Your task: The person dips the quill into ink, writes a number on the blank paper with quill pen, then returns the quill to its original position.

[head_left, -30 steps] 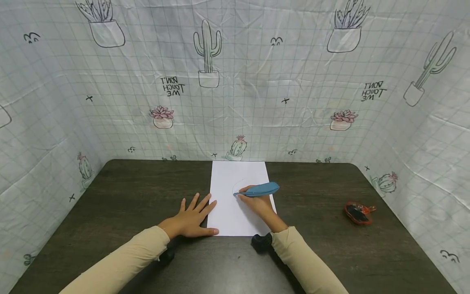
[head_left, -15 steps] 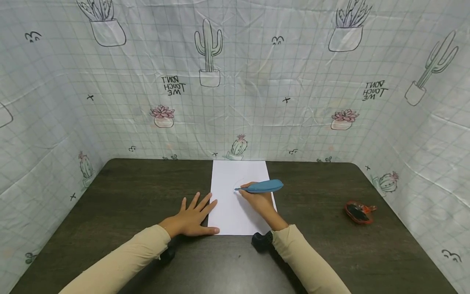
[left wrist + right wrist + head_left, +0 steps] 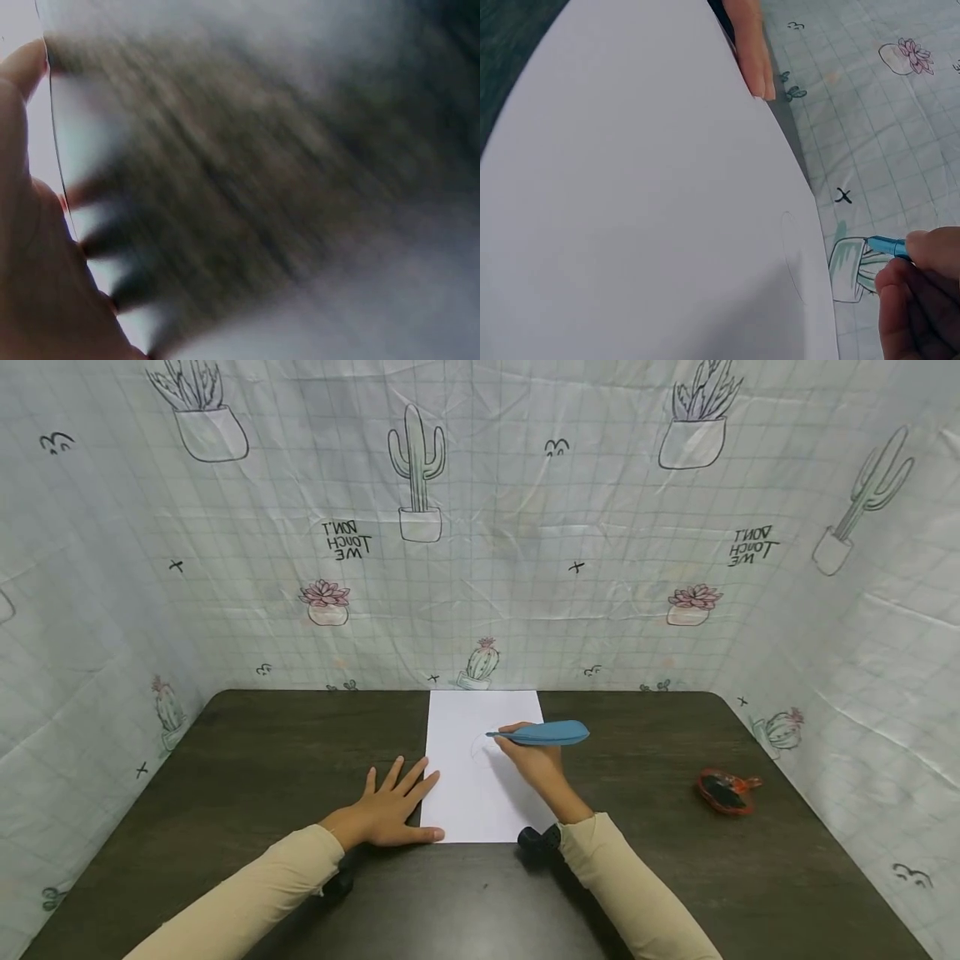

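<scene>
Your left grip (image 3: 386,810) lies spread, holding nothing, at the left edge of the paper (image 3: 456,810) on the tabletop (image 3: 300,735). Beside the faint curve (image 3: 472,750), your right grip (image 3: 534,762) pinches the blue pen (image 3: 553,733), which has shifted farther up the sheet, tip seemingly lifted, so the outline probably remains unfinished.

Long beige sleeves (image 3: 251,892); creased cuffs (image 3: 583,840); rounded black wrist units (image 3: 536,842)
</scene>
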A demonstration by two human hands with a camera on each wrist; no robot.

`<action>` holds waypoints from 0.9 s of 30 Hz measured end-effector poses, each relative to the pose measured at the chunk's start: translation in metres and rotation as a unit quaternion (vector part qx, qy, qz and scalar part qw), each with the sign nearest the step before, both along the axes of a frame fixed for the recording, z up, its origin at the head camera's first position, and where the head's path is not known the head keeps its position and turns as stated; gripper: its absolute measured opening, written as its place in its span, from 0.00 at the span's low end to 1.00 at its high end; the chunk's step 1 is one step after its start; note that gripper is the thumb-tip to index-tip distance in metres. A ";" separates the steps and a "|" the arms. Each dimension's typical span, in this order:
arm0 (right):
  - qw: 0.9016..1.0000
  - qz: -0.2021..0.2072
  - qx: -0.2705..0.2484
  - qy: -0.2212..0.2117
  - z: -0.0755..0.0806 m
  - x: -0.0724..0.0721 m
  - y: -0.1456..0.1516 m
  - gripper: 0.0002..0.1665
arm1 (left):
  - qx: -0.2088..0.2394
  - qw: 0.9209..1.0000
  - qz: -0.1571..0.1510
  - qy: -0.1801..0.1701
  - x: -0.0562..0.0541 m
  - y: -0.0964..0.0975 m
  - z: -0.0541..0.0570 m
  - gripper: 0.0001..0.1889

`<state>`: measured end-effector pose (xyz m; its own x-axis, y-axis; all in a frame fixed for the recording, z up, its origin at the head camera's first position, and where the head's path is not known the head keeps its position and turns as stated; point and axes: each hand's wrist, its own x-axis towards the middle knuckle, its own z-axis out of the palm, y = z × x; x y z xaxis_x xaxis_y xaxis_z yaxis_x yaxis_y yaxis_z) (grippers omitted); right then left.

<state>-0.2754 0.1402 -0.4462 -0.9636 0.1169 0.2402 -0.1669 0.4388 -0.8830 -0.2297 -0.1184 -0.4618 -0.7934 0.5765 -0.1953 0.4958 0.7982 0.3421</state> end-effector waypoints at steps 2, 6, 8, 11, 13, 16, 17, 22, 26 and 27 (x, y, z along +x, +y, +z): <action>1.000 -0.005 -0.005 0.005 0.001 0.000 0.003 0.11 | 0.004 1.000 -0.003 -0.002 0.000 0.000 -0.002 0.50; 1.000 -0.004 -0.016 0.014 0.000 -0.003 0.011 0.13 | 0.007 1.000 -0.001 0.001 0.000 0.001 -0.003 0.51; 1.000 -0.005 -0.021 0.022 0.000 -0.004 0.016 0.13 | 0.005 1.000 -0.001 0.003 0.001 0.001 -0.001 0.50; 0.999 -0.011 -0.018 0.036 -0.001 -0.004 0.023 0.12 | 0.002 1.000 0.001 0.001 0.002 0.001 0.001 0.49; 0.999 -0.015 -0.016 0.047 -0.002 -0.003 0.029 0.11 | -0.002 1.000 0.003 0.001 0.002 0.002 0.001 0.48; 0.999 -0.019 -0.016 0.044 -0.001 -0.002 0.037 0.11 | -0.003 1.000 0.004 0.002 0.003 0.002 0.002 0.48; 0.999 -0.018 -0.018 0.039 -0.001 -0.002 0.041 0.12 | -0.003 1.000 0.004 0.003 0.003 0.002 0.002 0.48; 1.000 -0.025 -0.014 -0.003 0.003 -0.001 0.059 0.14 | 0.001 1.000 0.004 0.004 0.002 0.002 0.001 0.48; 0.999 -0.027 -0.037 -0.006 0.004 0.000 0.078 0.16 | 0.000 1.000 0.004 0.005 0.001 0.002 0.001 0.48; 0.999 -0.025 -0.047 -0.001 0.004 0.000 0.084 0.16 | -0.001 1.000 0.004 0.005 0.001 0.002 0.001 0.48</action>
<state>-0.2754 0.2237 -0.4422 -0.9566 0.1865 0.2240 -0.1449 0.3625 -0.9206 -0.2285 -0.1165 -0.4608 -0.8001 0.5695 -0.1887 0.4922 0.8029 0.3363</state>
